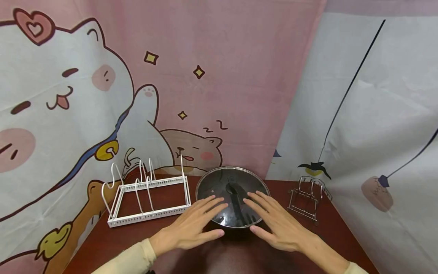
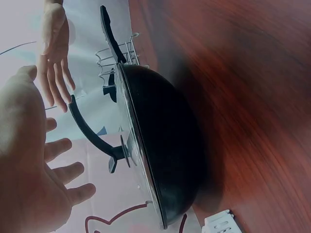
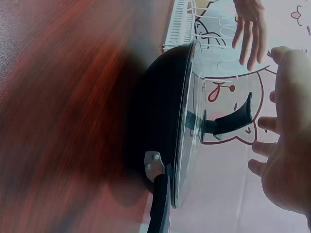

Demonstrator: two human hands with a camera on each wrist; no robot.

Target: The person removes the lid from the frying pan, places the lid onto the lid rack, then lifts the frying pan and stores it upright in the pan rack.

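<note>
A black wok stands on the table, covered by a glass lid with a metal rim. From the lid's centre rises a black lid handle. The wok's own black handle is fixed by a riveted metal bracket and points to one side. My left hand hovers over the near left part of the lid, fingers extended and holding nothing. Opposite it, my right hand is held over the near right part, its fingers likewise extended. Both wrist views show the hands apart from the lid handle.
On the left of the dark red wooden table stands a white rack with upright wire dividers. A smaller silver wire rack is at the right. Behind the wok hangs a pink cartoon curtain, with a pale curtain on the right.
</note>
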